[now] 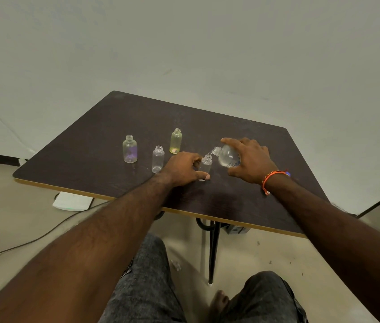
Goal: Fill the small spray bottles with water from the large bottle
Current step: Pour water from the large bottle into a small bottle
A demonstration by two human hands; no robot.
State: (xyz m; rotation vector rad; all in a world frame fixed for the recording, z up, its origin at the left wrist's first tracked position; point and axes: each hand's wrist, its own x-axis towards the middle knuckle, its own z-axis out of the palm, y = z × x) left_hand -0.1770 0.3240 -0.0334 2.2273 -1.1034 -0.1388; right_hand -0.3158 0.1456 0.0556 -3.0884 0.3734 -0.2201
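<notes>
A: How many small bottles?
B: Four on the bench (231, 201); three stand left of the large bottle (227, 157).
A: Grips?
B: Right hand (251, 162) clasps the tilted large bottle; left hand (184, 167) holds the fourth small bottle (205, 165) beneath its mouth.

My left hand (185, 167): forearm stretched forward, knuckles up, fingers and thumb curled round a small bottle (205, 167), steadying it upright. My right hand (249, 160): wrist raised (orange thread band (270, 180) on it), fingers wrapped over the large bottle (227, 157), tipping its neck leftward and down.
</notes>
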